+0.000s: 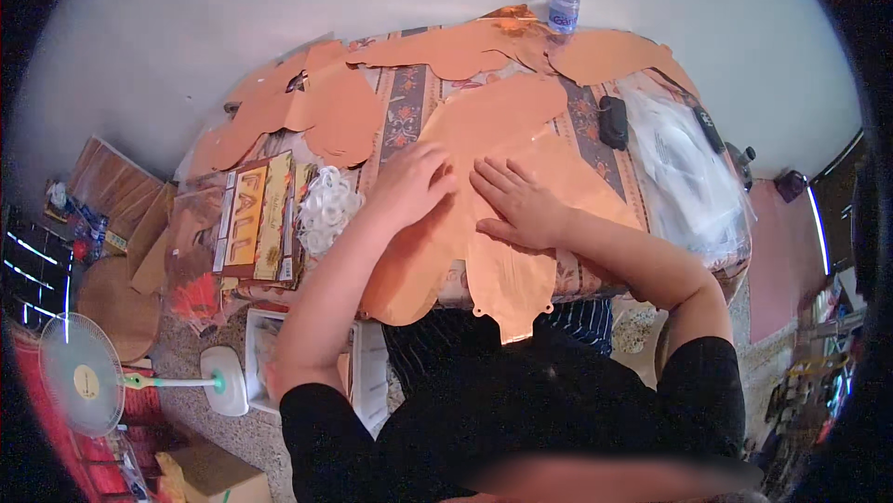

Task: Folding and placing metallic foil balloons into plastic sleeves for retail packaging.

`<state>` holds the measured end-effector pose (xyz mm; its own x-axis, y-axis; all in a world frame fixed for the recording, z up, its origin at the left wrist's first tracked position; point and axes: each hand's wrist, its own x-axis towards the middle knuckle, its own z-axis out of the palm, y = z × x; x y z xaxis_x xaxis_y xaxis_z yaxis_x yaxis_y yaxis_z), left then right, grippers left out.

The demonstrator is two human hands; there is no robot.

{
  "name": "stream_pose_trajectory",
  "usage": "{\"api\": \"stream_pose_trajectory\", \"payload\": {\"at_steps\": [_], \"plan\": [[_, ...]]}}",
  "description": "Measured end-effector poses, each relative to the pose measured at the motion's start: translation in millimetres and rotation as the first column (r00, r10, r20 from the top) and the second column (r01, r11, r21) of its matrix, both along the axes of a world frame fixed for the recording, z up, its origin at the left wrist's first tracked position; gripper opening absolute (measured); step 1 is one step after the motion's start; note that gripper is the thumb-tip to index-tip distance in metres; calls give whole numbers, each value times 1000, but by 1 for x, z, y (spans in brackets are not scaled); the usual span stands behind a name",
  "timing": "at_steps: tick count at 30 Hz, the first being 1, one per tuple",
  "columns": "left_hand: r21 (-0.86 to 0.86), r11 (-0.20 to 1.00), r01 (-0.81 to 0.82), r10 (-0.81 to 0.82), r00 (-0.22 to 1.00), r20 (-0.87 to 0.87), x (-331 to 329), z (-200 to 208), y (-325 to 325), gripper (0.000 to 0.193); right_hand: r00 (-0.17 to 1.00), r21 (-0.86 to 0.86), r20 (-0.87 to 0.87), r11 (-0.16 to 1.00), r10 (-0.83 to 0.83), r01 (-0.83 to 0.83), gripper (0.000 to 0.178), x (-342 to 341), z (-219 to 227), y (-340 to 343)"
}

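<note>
A flat, shiny orange foil balloon [512, 270] lies in front of me, with rounded lobes and two small holed tabs by a narrow neck at the table's near edge. My right hand [521, 205] presses flat on its middle, fingers spread. To its left, my left hand [419, 182] rests over the foil with bent fingers slightly apart; nothing shows in its grasp. More flat orange foil pieces [344, 107] lie at the back left, and others [446, 49] run along the far edge.
A water bottle [564, 5] stands at the back. White ribbon coils [327, 210] and printed packets [256, 219] lie left. Clear plastic bags [684, 163] and a black case [613, 121] are right. A fan [84, 375] and white bin [370, 377] are lower left.
</note>
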<state>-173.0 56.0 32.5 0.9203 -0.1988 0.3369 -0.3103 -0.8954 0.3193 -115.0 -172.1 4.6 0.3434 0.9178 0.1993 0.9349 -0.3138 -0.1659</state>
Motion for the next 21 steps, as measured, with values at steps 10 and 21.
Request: {"api": "stream_pose_trajectory", "payload": {"at_steps": [10,21], "plan": [[-29,1000,-2,10,963,269,44,-46,3,35,981,86,-185,996,51,-35,71,-1,7,-6],[-12,999,-36,38,973,227,41,-38,2,35,-275,164,-956,966,105,-199,35,-62,17,-122]]}}
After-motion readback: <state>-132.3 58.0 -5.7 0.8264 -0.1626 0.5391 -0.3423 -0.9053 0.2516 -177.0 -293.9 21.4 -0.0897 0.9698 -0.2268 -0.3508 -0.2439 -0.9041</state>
